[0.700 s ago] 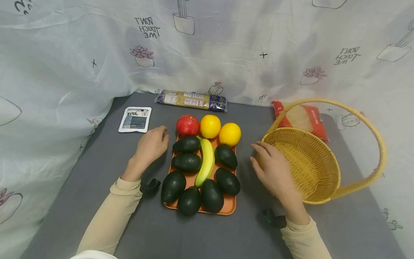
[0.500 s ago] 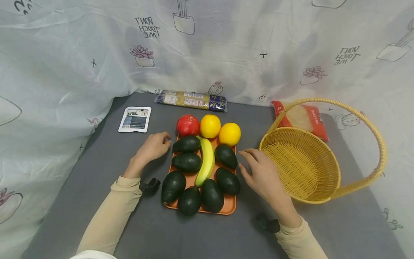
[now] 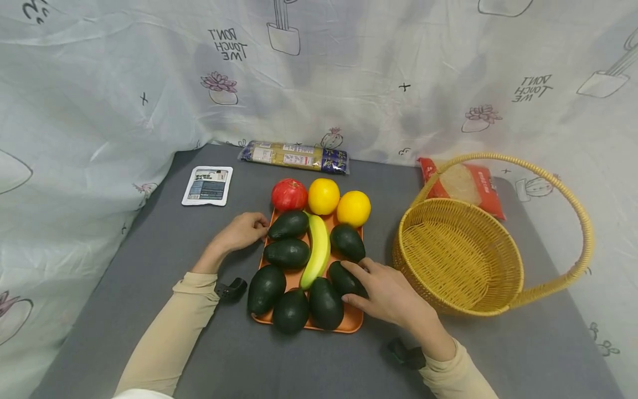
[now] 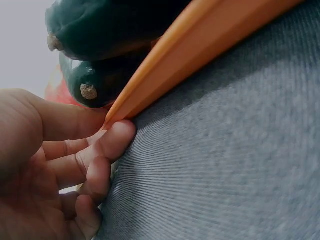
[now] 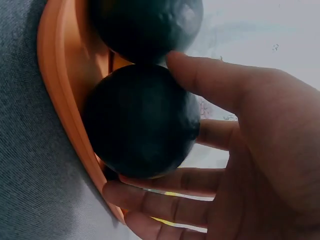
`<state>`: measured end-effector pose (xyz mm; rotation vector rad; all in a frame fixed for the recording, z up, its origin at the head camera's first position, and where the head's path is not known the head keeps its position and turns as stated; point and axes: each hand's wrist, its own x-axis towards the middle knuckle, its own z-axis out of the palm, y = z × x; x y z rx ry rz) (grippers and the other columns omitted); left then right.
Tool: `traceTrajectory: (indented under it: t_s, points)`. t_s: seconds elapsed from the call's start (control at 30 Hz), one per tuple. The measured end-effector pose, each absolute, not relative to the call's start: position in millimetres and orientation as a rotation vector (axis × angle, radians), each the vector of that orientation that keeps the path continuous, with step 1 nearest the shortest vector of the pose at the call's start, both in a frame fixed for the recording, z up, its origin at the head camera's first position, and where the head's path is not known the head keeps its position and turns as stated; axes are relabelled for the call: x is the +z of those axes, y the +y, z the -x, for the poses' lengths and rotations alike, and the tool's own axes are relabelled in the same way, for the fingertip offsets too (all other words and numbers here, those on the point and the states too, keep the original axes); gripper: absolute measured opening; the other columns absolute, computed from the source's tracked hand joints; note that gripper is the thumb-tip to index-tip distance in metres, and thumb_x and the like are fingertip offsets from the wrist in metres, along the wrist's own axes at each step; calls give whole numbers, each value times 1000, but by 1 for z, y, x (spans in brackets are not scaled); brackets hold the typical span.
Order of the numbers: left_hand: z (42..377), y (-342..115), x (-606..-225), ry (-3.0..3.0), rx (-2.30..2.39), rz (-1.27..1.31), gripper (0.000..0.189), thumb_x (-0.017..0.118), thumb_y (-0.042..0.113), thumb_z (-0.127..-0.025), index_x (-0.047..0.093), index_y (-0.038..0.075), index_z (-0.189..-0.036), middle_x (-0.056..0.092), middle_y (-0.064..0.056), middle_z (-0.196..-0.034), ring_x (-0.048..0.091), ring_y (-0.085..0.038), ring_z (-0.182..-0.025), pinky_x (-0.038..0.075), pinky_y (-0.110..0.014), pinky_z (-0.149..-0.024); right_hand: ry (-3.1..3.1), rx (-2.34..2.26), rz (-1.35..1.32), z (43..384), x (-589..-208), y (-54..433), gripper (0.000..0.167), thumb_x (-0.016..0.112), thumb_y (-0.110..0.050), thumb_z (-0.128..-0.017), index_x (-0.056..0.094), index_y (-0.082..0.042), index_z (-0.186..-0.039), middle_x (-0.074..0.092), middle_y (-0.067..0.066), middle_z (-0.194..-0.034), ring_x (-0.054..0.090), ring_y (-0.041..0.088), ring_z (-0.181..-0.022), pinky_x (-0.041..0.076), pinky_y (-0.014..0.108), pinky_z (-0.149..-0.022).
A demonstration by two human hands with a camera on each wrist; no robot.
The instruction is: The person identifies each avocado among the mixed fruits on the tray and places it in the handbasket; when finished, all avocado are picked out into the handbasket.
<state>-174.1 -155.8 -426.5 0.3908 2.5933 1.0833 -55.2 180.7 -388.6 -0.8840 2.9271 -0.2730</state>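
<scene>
Right hand (image 3: 391,295) grips 1 avocado (image 5: 140,120) (left hand (image 3: 242,230) pinches tray (image 4: 172,67)).

glossy avocados (image 3: 286,253), tray (image 3: 354,320) — smooth plastic, basket (image 3: 448,260) — rough weave

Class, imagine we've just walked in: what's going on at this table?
A person's right hand has its fingers and thumb around an avocado on the orange tray, while the left hand pinches the tray's left edge. That avocado lies among others, around a banana. A yellow basket stands to the tray's right.
</scene>
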Motion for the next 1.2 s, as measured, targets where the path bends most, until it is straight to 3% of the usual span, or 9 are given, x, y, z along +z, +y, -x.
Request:
traceTrajectory:
  t_s: [0.37,0.6,0.73,0.97,1.2]
  points:
    - [176,-156,-433,2569,1119,-368,19,56,10,-91,64,-4,-102,72,-13,-80,64,-16,-73,42,-27,-70,2936,-343,893,57,-390,179,60,71,-43,-84,53,-20,-137,61,2,-95,54,10,-68,44,26,-59]
    - [177,-157,-436,2546,1150,-375,19,56,9,-91,63,-4,-101,72,-12,-79,64,-16,-73,42,-27,-72,3038,-482,818,55,-374,195,64,73,-43,-83,51,-25,-141,62,0,-108,59,10,-78,49,28,-67]
    - [178,-158,-437,2552,1152,-387,17,56,8,-91,63,-4,-101,72,-12,-78,65,-16,-73,42,-27,-71,3170,-598,784,53,-361,212,69,78,-38,-80,51,-22,-140,63,3,-116,61,14,-82,51,33,-69]
    - [178,-157,-437,2551,1152,-378,18,55,8,-91,63,-4,-101,71,-12,-78,65,-15,-72,43,-27,-73,3325,-717,348,55,-342,252,68,78,-31,-80,50,-14,-139,62,13,-125,60,29,-101,46,50,-80]
    - [178,-158,-438,2553,1159,-385,16,55,8,-90,63,-3,-99,71,-12,-78,65,-15,-72,42,-27,-72,3297,-652,77,58,-351,284,63,72,-31,-83,50,-10,-138,58,22,-123,59,39,-100,44,57,-76]
